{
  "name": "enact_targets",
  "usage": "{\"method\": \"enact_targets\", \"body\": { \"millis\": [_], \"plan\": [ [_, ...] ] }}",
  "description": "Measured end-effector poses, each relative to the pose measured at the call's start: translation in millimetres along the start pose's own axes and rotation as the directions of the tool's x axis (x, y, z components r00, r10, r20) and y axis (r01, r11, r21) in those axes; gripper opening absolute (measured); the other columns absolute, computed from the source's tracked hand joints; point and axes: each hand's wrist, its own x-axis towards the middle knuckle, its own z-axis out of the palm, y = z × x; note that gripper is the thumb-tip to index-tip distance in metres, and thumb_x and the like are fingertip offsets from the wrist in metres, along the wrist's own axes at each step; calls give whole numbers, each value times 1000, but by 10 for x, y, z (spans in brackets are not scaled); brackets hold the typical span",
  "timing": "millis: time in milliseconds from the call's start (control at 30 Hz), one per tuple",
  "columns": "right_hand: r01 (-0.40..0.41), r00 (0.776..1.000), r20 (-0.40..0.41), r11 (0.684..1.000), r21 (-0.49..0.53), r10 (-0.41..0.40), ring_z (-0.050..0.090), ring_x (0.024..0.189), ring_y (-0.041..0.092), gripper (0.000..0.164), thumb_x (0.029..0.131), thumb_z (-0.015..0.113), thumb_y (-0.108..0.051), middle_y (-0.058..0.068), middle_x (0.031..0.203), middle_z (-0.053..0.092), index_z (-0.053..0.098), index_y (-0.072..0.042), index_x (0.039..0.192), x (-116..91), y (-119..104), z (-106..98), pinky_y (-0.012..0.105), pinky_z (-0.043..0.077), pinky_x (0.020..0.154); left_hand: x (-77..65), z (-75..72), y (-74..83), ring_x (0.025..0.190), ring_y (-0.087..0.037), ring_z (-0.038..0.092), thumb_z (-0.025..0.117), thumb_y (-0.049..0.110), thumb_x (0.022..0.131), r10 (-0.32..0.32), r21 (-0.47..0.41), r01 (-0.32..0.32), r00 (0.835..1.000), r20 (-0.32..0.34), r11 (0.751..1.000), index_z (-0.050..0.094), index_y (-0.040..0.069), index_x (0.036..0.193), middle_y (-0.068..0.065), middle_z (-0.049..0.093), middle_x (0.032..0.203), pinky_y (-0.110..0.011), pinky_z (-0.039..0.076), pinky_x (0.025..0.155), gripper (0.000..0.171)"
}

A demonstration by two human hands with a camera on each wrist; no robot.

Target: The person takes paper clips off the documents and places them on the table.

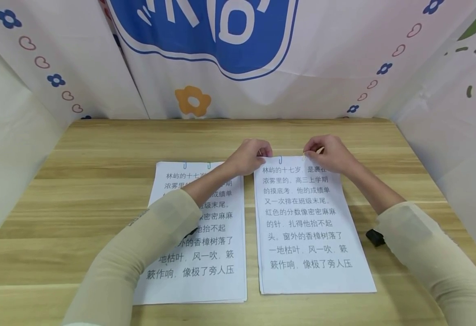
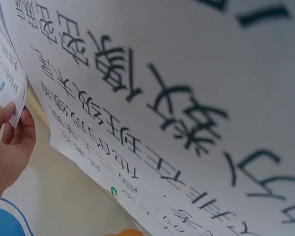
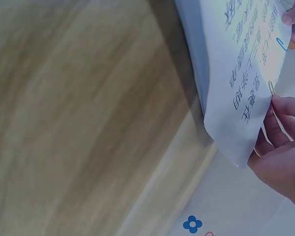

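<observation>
A stack of printed paper sheets (image 1: 315, 283) lies on the right, with a blue paper clip (image 1: 280, 160) on its top edge. My left hand (image 1: 247, 156) pinches that stack's top left corner between thumb and fingers. At the same top edge, further right, my right hand (image 1: 330, 153) pinches a yellow paper clip (image 3: 271, 87), which sits over the paper's edge. The top right corner bends up near the right fingers in the right wrist view. Under my left forearm lies a second printed stack (image 1: 197, 292) with two clips on its top edge, partly covered by the sleeve.
Both stacks lie on a wood-grain table (image 1: 111, 145). A small black object (image 1: 374, 237) sits beside the right sleeve. Behind the table hangs a white backdrop (image 1: 262, 99) with blue and orange prints, and pale panels stand at both sides.
</observation>
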Motion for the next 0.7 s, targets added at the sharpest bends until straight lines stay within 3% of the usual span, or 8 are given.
{"method": "enact_targets", "body": {
  "millis": [300,700],
  "plan": [
    [31,1000,-5,1000,5,-31,61,87,28,11,100,63,-2,18,95,69,73,3,101,6,39,13,20,47,73,-7,6,-5,98,-24,63,61,-13,94,-8,-1,8,1000,2,1000,70,2,104,-11,67,101,-29,54,90,20],
    [-51,999,-2,998,43,51,65,98,31,15,103,59,-7,20,104,69,69,3,109,10,24,3,25,47,80,-13,16,-8,98,-24,64,60,-15,94,12,1,-12,1000,-4,1000,71,0,103,-12,68,101,-29,54,90,21]
  ]
}}
